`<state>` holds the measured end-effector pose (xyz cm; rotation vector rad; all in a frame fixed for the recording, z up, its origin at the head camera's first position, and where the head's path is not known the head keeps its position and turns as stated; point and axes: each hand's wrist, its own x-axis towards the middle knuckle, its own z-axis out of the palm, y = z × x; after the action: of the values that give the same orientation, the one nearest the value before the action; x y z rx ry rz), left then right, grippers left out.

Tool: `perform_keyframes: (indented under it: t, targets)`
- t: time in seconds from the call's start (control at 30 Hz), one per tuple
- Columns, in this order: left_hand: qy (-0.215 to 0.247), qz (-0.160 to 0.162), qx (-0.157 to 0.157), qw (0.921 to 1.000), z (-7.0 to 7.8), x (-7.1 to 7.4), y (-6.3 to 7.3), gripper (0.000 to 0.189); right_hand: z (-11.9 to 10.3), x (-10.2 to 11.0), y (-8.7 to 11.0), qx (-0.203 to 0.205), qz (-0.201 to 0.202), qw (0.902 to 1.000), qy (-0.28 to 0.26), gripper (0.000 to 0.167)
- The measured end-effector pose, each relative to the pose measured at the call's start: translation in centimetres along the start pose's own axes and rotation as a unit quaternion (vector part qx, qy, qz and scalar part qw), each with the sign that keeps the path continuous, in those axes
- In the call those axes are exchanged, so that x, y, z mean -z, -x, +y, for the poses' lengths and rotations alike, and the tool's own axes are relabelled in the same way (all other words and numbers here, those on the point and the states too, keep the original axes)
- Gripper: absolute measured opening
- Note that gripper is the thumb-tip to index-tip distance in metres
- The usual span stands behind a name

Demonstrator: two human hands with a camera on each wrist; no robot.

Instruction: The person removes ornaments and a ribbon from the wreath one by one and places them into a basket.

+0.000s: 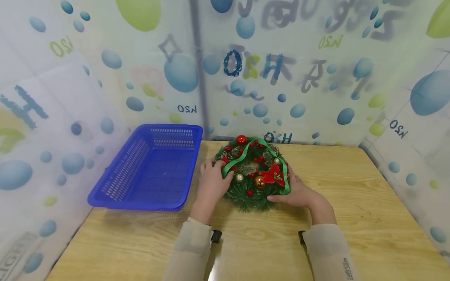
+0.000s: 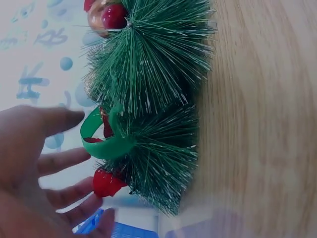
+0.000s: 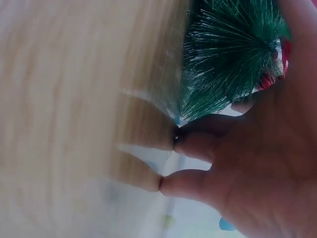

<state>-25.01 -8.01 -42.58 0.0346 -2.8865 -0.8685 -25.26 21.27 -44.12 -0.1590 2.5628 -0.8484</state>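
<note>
Sleeves are seen nearest the head camera, in front of a wreath laid on a table. Its left side is flanked by the left hand, its right side by the right hand. Across the wreath, a green ribbon is looped among baubles and a red flower. To the wreath's left, a blue basket is placed; behind it, a printed wall is shown. From the left wrist, that hand's fingers are seen spread beside the wreath, close to the ribbon; whether contact is made cannot be told. From the right wrist, fingers are seen spread beside the wreath, two fingertips rested on the table.
</note>
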Motion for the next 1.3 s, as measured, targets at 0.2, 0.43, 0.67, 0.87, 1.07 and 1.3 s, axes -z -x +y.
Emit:
perform_keyframes:
  t: [0.2, 0.43, 0.67, 0.87, 1.07, 1.3]
  targets:
    - [-0.002, 0.014, -0.048, 0.9988, 0.3, 0.4, -0.1, 0.032, 0.0, 0.3, -0.3, -0.018, -0.027, 0.9991, 0.028, 0.147]
    - [0.023, -0.068, -0.031, 0.9969, 1.0, 0.7, -0.1, 0.034, 0.1, 0.3, -0.3, -0.015, -0.039, 0.9987, 0.032, 0.147]
    - [0.048, -0.098, -0.02, 0.9938, 1.5, 0.5, 0.0, 0.039, 0.0, 0.4, -0.5, -0.008, -0.044, 0.9986, 0.03, 0.147]
    - [0.055, -0.107, -0.022, 0.9924, 1.7, 0.3, -0.1, 0.038, 0.0, 0.7, -0.5, -0.006, -0.044, 0.9983, 0.037, 0.147]
    - [0.064, -0.096, -0.015, 0.9933, 1.7, 0.3, -0.2, 0.038, 0.1, 0.7, -0.4, -0.013, -0.046, 0.9979, 0.043, 0.148]
    - [0.091, -0.078, -0.001, 0.9927, 1.8, 1.0, -0.2, 0.036, 0.1, 0.5, -0.5, -0.011, -0.037, 0.9987, 0.034, 0.149]
